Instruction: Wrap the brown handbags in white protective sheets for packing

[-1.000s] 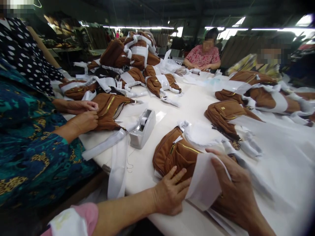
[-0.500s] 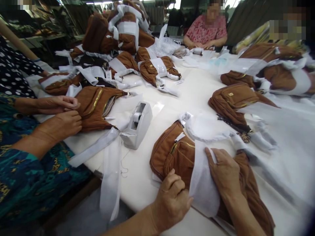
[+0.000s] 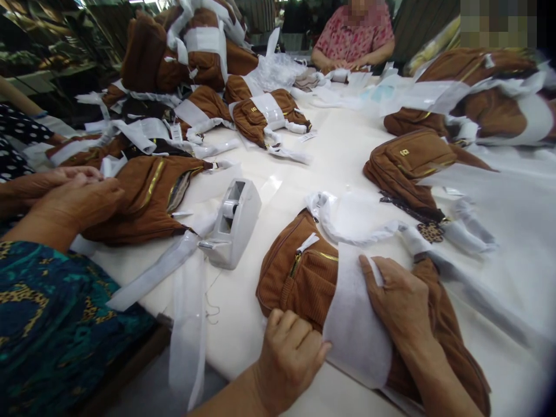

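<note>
Brown bag [image 3: 299, 278]: right hand [image 3: 402, 304] flat on wrap [image 3: 351, 324] over it; left hand [image 3: 289, 359], spread before, now fisted at its near edge.

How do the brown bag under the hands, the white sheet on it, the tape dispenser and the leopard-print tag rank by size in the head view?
1. brown bag
2. white sheet
3. tape dispenser, farther away, so that gap is unsure
4. leopard-print tag, clearly smallest

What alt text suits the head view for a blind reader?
A right hand lies flat on a white sheet over a brown bag; the left hand, curled, touches the sheet's edge. A tape dispenser stands beside them on the table.
</note>
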Demonstrator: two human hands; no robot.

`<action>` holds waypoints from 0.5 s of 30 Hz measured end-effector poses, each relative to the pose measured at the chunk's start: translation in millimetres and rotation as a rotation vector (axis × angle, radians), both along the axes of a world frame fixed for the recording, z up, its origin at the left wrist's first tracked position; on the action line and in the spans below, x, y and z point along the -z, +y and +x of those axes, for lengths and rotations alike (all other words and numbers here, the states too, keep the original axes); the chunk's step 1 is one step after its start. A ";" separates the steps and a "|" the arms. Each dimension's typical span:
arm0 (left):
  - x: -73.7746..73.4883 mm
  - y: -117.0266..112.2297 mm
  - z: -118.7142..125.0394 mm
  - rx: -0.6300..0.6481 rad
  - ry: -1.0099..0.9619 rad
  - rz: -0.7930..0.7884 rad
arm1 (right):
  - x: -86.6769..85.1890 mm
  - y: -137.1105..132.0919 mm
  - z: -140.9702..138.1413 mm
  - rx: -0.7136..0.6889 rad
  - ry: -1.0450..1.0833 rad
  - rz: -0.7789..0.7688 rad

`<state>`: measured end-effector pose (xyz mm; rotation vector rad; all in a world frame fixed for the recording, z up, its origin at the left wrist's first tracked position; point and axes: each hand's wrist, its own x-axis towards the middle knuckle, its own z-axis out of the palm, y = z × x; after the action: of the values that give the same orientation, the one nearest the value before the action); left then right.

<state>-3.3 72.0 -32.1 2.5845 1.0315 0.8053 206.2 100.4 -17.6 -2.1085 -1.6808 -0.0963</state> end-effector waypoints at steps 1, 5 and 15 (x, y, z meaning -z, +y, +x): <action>-0.4 2.1 2.6 -0.014 0.007 0.002 | 0.7 1.5 0.5 0.033 -0.018 -0.033; -3.5 4.2 8.1 -0.077 0.023 0.030 | 0.3 6.6 2.3 0.074 -0.098 -0.159; 2.2 -3.5 5.3 -0.127 -0.009 0.185 | -6.5 11.6 1.9 -0.037 0.072 -0.393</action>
<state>2.0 68.5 -34.4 2.6851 1.1804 0.9864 208.1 112.0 -11.1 -2.3204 -1.8104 0.3445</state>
